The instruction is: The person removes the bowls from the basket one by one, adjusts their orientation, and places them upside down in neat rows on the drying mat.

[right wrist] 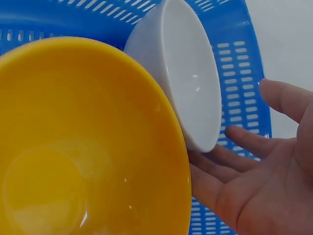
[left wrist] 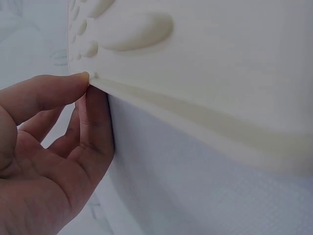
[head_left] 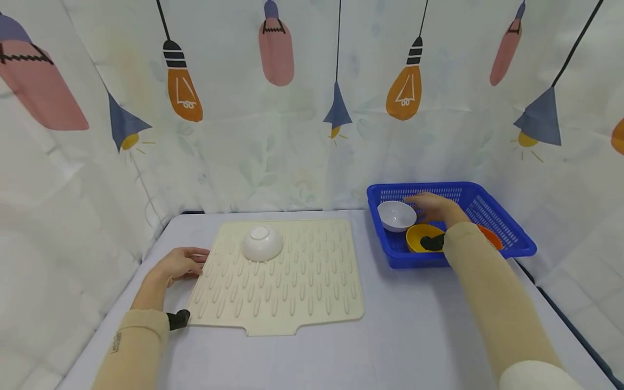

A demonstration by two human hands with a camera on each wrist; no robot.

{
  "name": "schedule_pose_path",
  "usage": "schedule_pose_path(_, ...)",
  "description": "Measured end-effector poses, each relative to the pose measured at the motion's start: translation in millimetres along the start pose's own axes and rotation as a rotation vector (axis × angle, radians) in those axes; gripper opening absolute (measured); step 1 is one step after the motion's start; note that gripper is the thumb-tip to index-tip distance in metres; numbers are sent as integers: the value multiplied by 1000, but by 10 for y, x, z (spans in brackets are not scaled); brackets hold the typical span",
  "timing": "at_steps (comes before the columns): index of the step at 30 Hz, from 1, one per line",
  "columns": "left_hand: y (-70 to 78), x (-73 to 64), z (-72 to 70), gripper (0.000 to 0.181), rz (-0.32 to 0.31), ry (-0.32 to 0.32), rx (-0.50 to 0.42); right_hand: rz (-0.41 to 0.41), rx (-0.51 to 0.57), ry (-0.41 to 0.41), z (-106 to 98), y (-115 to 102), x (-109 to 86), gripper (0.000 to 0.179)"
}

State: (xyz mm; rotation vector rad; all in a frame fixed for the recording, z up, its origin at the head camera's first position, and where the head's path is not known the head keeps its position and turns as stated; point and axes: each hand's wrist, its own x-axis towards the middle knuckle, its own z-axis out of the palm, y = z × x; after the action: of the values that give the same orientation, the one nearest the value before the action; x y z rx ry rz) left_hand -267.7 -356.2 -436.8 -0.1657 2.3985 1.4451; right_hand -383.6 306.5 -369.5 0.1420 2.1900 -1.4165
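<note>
My left hand (head_left: 181, 264) is at the left edge of a cream drying mat (head_left: 312, 298) with raised oval ridges. In the left wrist view its thumb and fingers pinch the mat's rim (left wrist: 161, 110). A white bowl (head_left: 263, 245) sits upside down on the mat's upper left part. My right hand (head_left: 434, 207) reaches into a blue slotted basket (head_left: 524, 248), fingers spread. Its fingertips are right at the rim of a tilted white bowl (right wrist: 195, 73). Beside that lies a yellow bowl (right wrist: 93, 132), large in the right wrist view.
An orange bowl (head_left: 490, 237) shows in the basket, partly behind the right sleeve (head_left: 492, 292). A white cloth (head_left: 400, 330) covers the table. A curtain (head_left: 302, 162) printed with lamps hangs behind it and along both sides.
</note>
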Motion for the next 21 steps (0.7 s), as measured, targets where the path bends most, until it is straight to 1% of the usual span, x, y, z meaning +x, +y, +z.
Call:
schedule_pose_path(4, -16, 10, 15, 71, -1, 7, 10, 10, 6, 7, 42, -1, 10, 78)
schedule_pose_path(8, -16, 25, 26, 70, -16, 15, 17, 34, -13, 38, 46, -8, 19, 75)
schedule_pose_path(11, -18, 30, 29, 70, -18, 5, 21, 53, -37, 54, 38, -1, 34, 70)
schedule_pose_path(17, -10, 34, 21, 70, -25, 10, 17, 53, -121, 58, 24, 53, 80, 63)
schedule_pose_path(21, -11, 30, 8, 70, -29, 14, 22, 59, -145, 64, 31, 72, 85, 63)
